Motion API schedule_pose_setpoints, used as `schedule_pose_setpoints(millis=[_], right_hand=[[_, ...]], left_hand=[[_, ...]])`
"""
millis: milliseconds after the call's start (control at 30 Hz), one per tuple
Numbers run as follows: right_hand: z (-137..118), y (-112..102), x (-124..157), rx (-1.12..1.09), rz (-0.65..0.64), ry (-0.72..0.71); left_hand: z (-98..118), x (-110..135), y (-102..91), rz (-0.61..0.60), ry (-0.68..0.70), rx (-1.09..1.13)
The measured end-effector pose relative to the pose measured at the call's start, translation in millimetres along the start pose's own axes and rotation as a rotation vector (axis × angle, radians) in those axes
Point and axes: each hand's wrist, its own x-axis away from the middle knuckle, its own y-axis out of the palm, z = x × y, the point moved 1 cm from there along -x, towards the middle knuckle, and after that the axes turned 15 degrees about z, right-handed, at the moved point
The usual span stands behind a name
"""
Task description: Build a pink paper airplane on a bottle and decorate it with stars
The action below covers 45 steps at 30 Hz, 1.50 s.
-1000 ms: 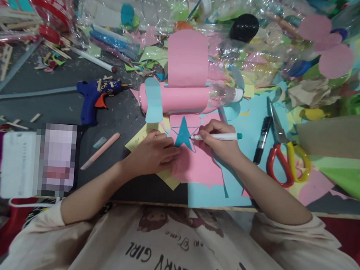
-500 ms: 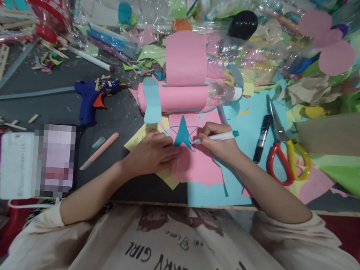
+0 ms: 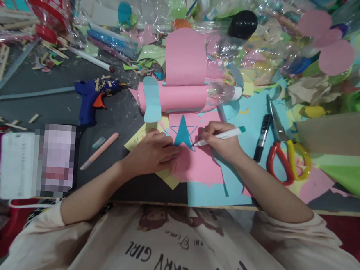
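My right hand (image 3: 219,140) grips a white marker pen (image 3: 227,134) with a green end, its tip touching the lower right point of a star outline. That outline lies on a pink paper sheet (image 3: 200,169), and a teal paper triangle (image 3: 183,134) covers part of it. My left hand (image 3: 152,151) rests flat over the sheet's left side, fingers stretched toward the triangle's lower left corner. Just beyond the hands lies a plastic bottle wrapped in pink paper (image 3: 182,98), with a blue paper strip (image 3: 152,99) across it and an upright pink flap (image 3: 185,59).
To the left are a blue glue gun (image 3: 91,98), a peach marker (image 3: 100,151) and a phone (image 3: 58,155). On the right, red-and-yellow scissors (image 3: 282,150) and a black marker (image 3: 262,138) lie on blue paper (image 3: 239,168). Plastic bottles and paper scraps crowd the back.
The marker tip has shifted slightly down and right along the star's edge, its green end tilting up and right. My left hand stays in place.
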Motion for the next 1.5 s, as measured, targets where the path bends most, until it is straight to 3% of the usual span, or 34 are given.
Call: schedule_pose_setpoints(millis=[100,500,1100,1300,1400,1500], right_hand=[[1.3,0.0,-1.1,-0.006,0.093,0.001],[2.1,2.0,1.3,0.09,0.087,-0.027],[-0.6,-0.9,1.5,0.09,-0.145,0.004],[3.5,-1.3,-0.6,0.018,0.07,-0.039],[4.7,-0.4,-0.5,0.035,0.081,-0.04],[4.2,0.5,0.1,0.068,0.089,-0.052]], left_hand=[[2.1,-1.3,-3.8,-0.047,-0.007,-0.012],[-0.7,0.4,2.4,-0.011,0.002,-0.008],[0.2,-1.0,-0.4,0.077,0.041,0.005],[0.0,0.6,1.3,0.075,0.034,0.003],[-0.6,1.0,2.2,0.031,0.021,0.0],[-0.8,0.6,1.8,0.06,0.034,0.003]])
